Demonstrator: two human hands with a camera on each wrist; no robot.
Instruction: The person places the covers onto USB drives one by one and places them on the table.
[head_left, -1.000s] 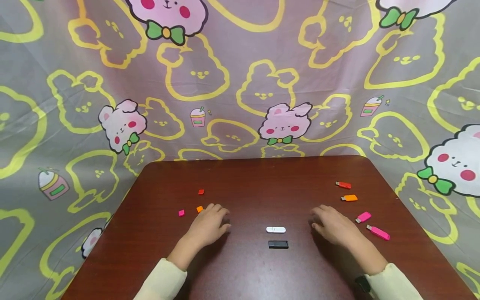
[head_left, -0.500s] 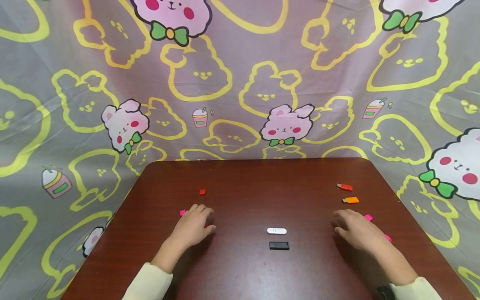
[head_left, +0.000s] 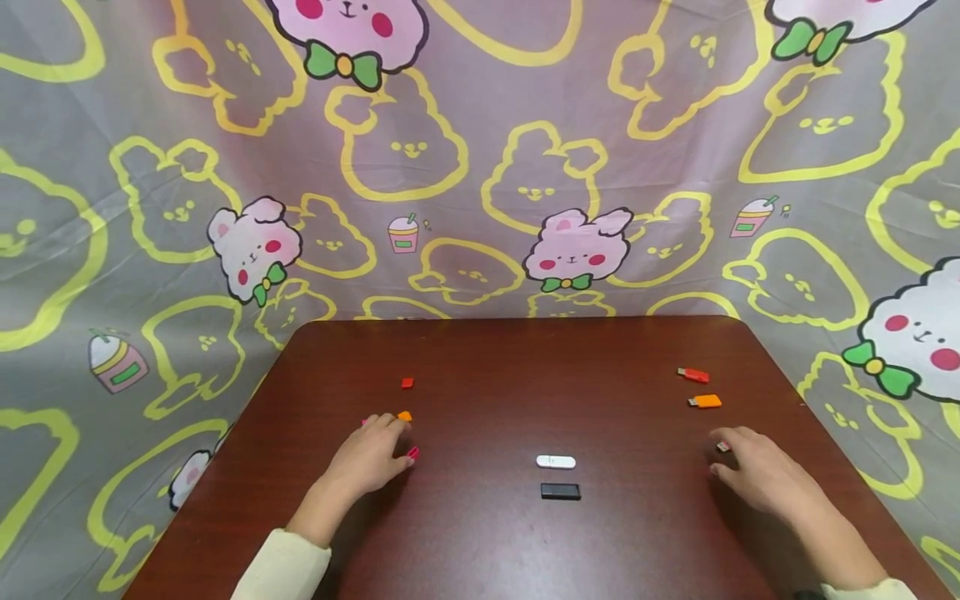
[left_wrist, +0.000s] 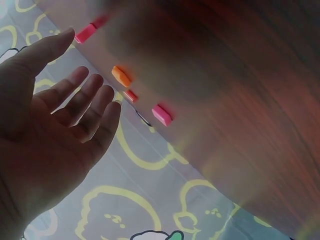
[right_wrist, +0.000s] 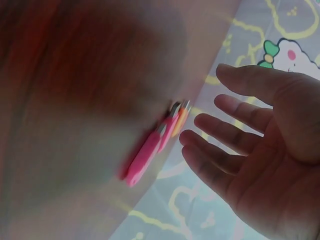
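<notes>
My left hand [head_left: 367, 454] hovers at the left of the table with fingers loosely bent, gripping nothing. Right by its thumb tip lies a reddish-pink USB cap [left_wrist: 86, 33]. Around its fingers are an orange cap [head_left: 405, 416], a red cap [head_left: 407, 383] and a pink cap [left_wrist: 162, 115], mostly covered by the hand in the head view. On the right, my right hand [head_left: 761, 471] is also relaxed with nothing in it. It hides most of two pink USB sticks [right_wrist: 145, 157] in the head view; a metal plug [head_left: 723, 447] peeks out between thumb and finger.
A white USB stick [head_left: 556, 462] and a black USB stick [head_left: 560, 492] lie mid-table between the hands. Beyond the right hand are a red USB stick [head_left: 692, 375] and an orange USB stick [head_left: 705, 402]. Patterned cloth [head_left: 480, 167] surrounds the brown table [head_left: 510, 367].
Both hands have moved apart: the left one leftward over the caps, the right one rightward over the pink USB sticks. The USB sticks and caps lie as before.
</notes>
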